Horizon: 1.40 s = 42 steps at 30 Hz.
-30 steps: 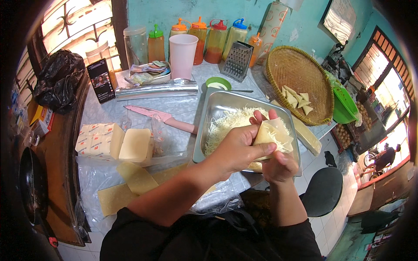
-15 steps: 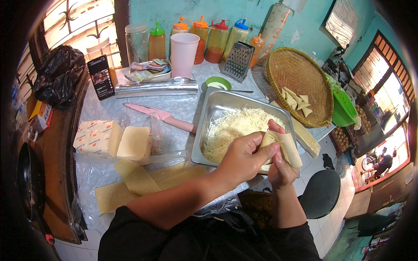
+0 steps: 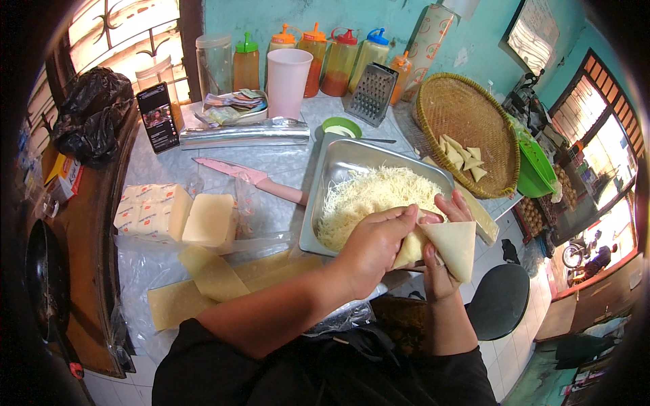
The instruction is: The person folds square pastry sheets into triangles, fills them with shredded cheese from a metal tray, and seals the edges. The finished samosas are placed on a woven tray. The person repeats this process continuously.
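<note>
From where I am standing, I am seeing two bare hands working over the near right corner of a steel tray [image 3: 330, 162]. The left hand [image 3: 371, 249] is pinching the left part of a pale wrap [image 3: 452, 245], so its grip is closed on it. The right hand [image 3: 440, 276] is grasping the same wrap from the right; some of its fingers are poking up behind, and the wrap is sitting between the two hands. Its right side is making a flat, pointy shape.

Lots of grated cheese [image 3: 379, 193] is lying in the tray, just past the hands. To the left, some flat sheets [image 3: 213, 274] are lying across each other on the desk [image 3: 288, 161], near the left arm. Behind them a bare block [image 3: 210, 220] is resting right beside a wrapped block [image 3: 154, 213]. A pink knife [image 3: 233, 171] is lying between the blocks and a shiny roll [image 3: 244, 135], its handle pointing at the tray.

A small green bowl [image 3: 342, 126] is sitting behind the tray, and a grater [image 3: 372, 95] is standing farther back. On the right, a round basket [image 3: 464, 101] is holding a little heap of triangles [image 3: 462, 152]. A phone [image 3: 158, 120] is standing at the left, showing a lit screen.
</note>
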Each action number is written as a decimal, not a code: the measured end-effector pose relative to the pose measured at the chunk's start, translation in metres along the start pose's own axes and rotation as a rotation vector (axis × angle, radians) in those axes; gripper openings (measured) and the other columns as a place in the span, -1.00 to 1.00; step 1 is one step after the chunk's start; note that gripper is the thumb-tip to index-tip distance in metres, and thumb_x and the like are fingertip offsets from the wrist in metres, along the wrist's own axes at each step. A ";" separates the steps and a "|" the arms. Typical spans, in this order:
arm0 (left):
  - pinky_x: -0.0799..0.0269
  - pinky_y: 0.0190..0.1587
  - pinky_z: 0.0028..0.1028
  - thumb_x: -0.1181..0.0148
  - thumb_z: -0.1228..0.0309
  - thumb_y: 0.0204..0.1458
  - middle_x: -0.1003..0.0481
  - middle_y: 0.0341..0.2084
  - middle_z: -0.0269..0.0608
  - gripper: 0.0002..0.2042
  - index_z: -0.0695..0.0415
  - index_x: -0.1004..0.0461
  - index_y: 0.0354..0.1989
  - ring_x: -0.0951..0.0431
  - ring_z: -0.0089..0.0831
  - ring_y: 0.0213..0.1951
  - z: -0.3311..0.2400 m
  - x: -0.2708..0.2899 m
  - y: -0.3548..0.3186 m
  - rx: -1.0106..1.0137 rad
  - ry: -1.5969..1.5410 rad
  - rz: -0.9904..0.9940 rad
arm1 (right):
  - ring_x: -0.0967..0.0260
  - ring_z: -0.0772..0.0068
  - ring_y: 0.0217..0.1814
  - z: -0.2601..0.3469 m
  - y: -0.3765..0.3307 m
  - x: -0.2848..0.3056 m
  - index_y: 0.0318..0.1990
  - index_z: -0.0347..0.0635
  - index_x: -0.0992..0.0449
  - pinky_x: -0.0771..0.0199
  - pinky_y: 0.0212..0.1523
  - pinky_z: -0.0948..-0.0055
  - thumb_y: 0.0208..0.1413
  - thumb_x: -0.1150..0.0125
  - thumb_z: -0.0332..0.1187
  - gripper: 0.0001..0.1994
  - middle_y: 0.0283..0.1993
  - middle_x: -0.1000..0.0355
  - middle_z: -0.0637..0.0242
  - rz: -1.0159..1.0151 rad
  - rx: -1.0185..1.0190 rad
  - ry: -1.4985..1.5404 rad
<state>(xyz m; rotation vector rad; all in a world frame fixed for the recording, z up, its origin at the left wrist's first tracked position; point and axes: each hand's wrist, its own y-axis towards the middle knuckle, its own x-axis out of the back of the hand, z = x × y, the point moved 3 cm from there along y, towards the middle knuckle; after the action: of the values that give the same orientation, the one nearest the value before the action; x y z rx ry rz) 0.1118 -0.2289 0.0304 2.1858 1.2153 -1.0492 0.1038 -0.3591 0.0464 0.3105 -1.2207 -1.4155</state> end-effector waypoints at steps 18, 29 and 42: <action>-0.20 0.11 -0.31 0.33 -0.02 0.19 -0.37 -0.02 -0.14 -0.43 0.26 -0.16 0.12 -0.34 -0.30 0.07 -0.021 0.010 0.007 0.271 -0.195 0.166 | -0.05 -0.03 0.27 -0.009 0.006 0.000 -0.06 -0.02 -0.51 0.18 0.29 -0.01 -0.17 -0.15 -0.12 -0.56 0.02 -0.37 0.23 0.253 0.250 -0.441; -0.15 0.15 -0.31 0.26 0.02 0.18 -0.35 0.02 -0.07 -0.46 0.25 -0.22 0.11 -0.35 -0.26 0.05 -0.014 0.037 0.023 0.254 0.148 0.009 | -0.38 0.38 -0.29 -0.030 -0.010 -0.016 -0.14 -0.35 -0.43 -0.32 -0.22 0.54 -0.04 -0.14 -0.26 -0.64 -0.33 -0.42 0.24 -0.043 -0.794 0.834; -0.43 -0.23 -0.45 0.10 0.39 0.18 -0.50 -0.35 -0.01 -0.72 0.37 -0.36 -0.10 -0.55 -0.29 -0.39 -0.022 0.024 0.017 0.096 0.581 0.071 | -0.26 0.62 -0.51 -0.029 -0.013 -0.029 -0.18 -0.25 -0.46 -0.21 -0.42 0.60 -0.01 -0.22 -0.29 -0.72 -0.52 -0.35 0.42 0.410 -0.954 0.921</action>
<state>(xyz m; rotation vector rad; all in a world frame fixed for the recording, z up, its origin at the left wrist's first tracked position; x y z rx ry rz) 0.1428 -0.2103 0.0258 2.6931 1.3187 -0.4527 0.1265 -0.3517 0.0110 0.0085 0.1840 -1.1180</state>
